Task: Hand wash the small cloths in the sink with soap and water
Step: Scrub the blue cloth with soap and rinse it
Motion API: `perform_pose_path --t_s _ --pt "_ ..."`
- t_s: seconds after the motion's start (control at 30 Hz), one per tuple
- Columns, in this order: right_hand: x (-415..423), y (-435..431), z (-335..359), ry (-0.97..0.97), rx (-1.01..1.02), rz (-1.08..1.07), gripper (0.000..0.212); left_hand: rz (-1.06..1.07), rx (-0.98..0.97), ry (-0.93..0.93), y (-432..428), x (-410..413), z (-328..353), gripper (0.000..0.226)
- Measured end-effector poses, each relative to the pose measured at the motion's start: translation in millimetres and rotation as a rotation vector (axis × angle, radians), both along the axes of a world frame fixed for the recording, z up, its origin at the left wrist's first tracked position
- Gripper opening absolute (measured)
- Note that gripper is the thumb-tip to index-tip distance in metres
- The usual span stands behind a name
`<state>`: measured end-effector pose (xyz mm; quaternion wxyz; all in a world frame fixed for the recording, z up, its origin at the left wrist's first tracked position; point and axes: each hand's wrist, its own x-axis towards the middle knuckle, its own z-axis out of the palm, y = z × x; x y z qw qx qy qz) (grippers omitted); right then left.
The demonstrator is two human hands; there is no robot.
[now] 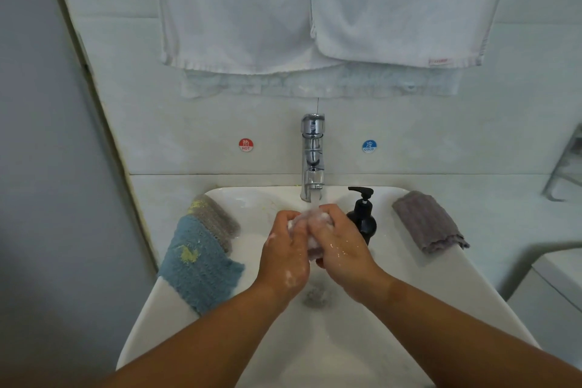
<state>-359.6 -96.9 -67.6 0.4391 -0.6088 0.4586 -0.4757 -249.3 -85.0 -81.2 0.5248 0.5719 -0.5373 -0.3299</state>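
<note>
Over the white sink, my left hand and my right hand grip one small pale soapy cloth between them, bunched up. Water runs from the chrome faucet onto the cloth. Suds dot both hands. A blue and grey knitted cloth hangs over the sink's left rim. A grey-purple cloth lies on the right rim. A black soap pump bottle stands just right of my right hand.
Two white towels hang on the wall above the faucet. Hot and cold stickers flank the faucet. The drain lies below my hands. A wall runs close on the left, and a white fixture stands at right.
</note>
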Motion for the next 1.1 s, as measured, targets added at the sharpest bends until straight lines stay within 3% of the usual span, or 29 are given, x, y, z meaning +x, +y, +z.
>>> perform_pose_path --t_s 0.17,0.3,0.4,0.5,0.63,0.7,0.83,0.97,1.1 --pt "7 -4 -14 0.25 -0.127 -0.131 0.026 0.019 0.028 -0.076 -2 -5 -5 0.03" --pt "9 -8 -14 0.309 -0.136 -0.15 0.041 0.04 0.059 -0.145 -2 -5 -3 0.036" --pt "9 -9 -12 0.363 -0.153 -0.147 0.049 0.058 0.053 -0.297 -4 -7 -4 0.047" --pt "8 -10 -13 0.374 -0.165 -0.147 0.053 0.084 0.05 -0.41 -4 -7 -2 0.051" --pt "10 -8 -12 0.28 -0.106 -0.164 0.06 0.071 0.113 -0.65 -2 -7 8 0.041" --pt "11 -7 -16 0.247 -0.076 -0.153 0.063 0.072 0.16 -0.606 0 -7 9 0.042" --pt "9 -7 -20 0.141 -0.005 -0.098 0.051 0.086 0.116 -0.149 3 -6 4 0.043" --pt "2 -3 -11 -0.052 0.173 -0.036 0.012 0.071 0.08 0.019 3 -1 4 0.008" --pt "4 0 -12 -0.098 0.069 -0.028 0.01 0.043 0.031 0.036 5 -1 5 0.014"
